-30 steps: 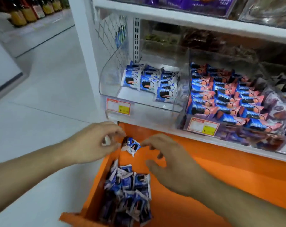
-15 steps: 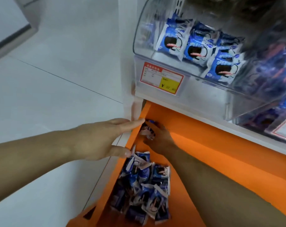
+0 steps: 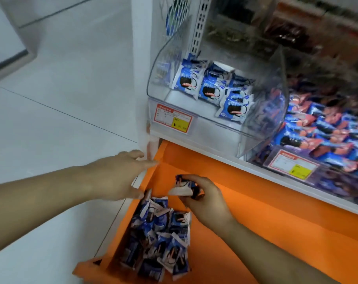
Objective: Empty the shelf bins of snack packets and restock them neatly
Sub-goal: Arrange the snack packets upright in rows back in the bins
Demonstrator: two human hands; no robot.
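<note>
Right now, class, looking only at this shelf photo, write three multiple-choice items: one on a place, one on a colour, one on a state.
1. Where does the loose pile of packets lie?
A. orange drawer
B. floor
C. top shelf

2. What colour is the drawer?
A. green
B. orange
C. white

3. What is the right hand doing?
A. hanging idle
B. pressing a price tag
C. holding a packet

Answers:
1 A, the pile sits inside the drawer's left corner.
2 B, its walls are bright orange.
3 C, fingers curl round one packet above the pile.

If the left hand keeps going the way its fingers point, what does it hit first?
Probably the white shelf upright: the left hand's straight fingertips already seem to reach its foot, beside the orange drawer's corner. Depth is uncertain.
</note>
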